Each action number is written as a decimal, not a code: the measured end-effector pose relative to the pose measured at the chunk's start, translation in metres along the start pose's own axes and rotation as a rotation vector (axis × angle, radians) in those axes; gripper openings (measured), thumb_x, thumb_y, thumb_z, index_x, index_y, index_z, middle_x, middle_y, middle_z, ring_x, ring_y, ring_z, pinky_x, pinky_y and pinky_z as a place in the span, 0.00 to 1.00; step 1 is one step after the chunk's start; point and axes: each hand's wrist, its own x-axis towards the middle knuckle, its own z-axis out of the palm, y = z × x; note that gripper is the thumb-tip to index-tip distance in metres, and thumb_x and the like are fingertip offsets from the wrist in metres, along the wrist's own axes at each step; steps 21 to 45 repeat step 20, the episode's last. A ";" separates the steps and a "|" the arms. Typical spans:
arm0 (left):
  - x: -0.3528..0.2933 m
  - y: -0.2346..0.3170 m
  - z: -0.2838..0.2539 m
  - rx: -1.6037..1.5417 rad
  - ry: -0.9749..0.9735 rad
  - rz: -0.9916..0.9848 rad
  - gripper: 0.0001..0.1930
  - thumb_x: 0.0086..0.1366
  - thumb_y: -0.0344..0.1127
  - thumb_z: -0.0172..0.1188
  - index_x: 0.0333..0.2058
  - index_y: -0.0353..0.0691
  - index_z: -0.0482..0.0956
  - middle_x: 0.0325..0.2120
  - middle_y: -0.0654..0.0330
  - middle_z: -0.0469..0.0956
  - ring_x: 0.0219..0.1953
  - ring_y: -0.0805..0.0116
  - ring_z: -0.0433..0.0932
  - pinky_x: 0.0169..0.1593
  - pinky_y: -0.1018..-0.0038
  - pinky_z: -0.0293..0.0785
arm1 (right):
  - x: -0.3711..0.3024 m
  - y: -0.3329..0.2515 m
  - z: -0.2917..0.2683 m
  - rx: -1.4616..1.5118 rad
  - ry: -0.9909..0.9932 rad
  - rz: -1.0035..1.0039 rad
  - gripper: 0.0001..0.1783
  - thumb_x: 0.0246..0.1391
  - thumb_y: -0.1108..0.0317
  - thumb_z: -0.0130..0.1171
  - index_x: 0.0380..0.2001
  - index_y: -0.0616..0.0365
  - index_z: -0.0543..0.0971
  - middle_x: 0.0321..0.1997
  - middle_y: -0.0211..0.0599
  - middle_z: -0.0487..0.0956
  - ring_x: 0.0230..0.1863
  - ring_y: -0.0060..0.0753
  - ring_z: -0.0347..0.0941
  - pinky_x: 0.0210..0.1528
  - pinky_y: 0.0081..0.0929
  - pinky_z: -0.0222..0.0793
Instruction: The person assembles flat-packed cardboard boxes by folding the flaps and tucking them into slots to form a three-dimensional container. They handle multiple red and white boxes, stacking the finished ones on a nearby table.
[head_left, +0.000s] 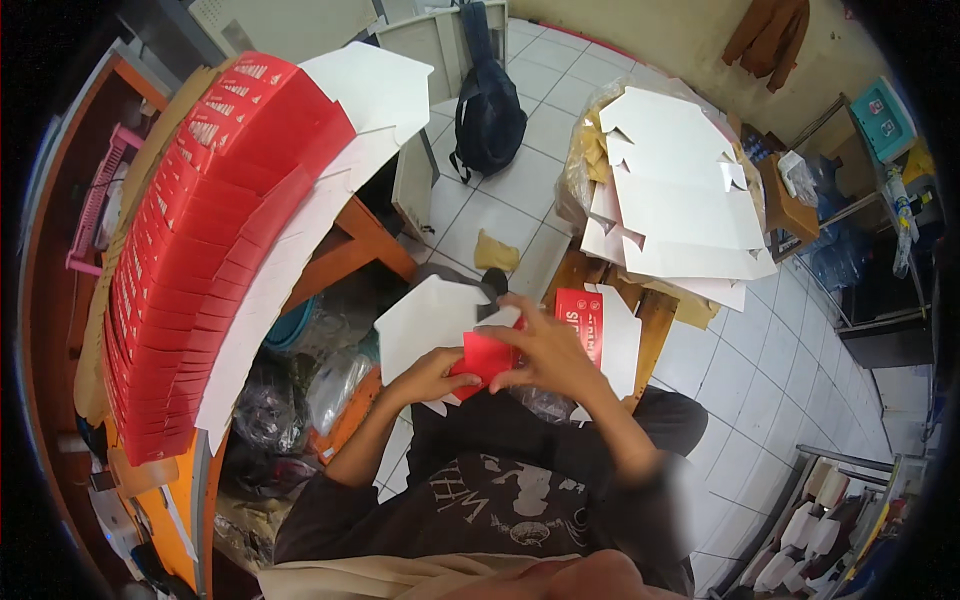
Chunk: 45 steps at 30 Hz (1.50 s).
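Observation:
Above my lap is a partly folded red and white cardboard box (487,359), its wide white flap (425,318) spreading to the left. My left hand (428,379) grips the box's left side, thumb on the red panel and the other fingers partly hidden. From the right, my right hand (548,352) holds the box with thumb and fingers spread around its red edge. Another red and white box piece (590,325) lies on the wooden bench just right of my right hand.
A long row of red cardboard blanks (200,240) stands on the orange table at left. White blanks (685,185) are stacked on the bench at right. A black backpack (490,120) rests against a panel ahead. Plastic bags (340,390) lie below the table.

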 end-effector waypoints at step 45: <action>0.002 -0.031 0.008 -0.645 -0.063 -0.089 0.19 0.67 0.30 0.56 0.55 0.31 0.71 0.46 0.60 0.78 0.46 0.75 0.75 0.54 0.77 0.69 | -0.011 0.024 0.046 0.227 0.015 0.112 0.14 0.55 0.65 0.61 0.44 0.56 0.78 0.48 0.39 0.73 0.43 0.37 0.73 0.46 0.40 0.69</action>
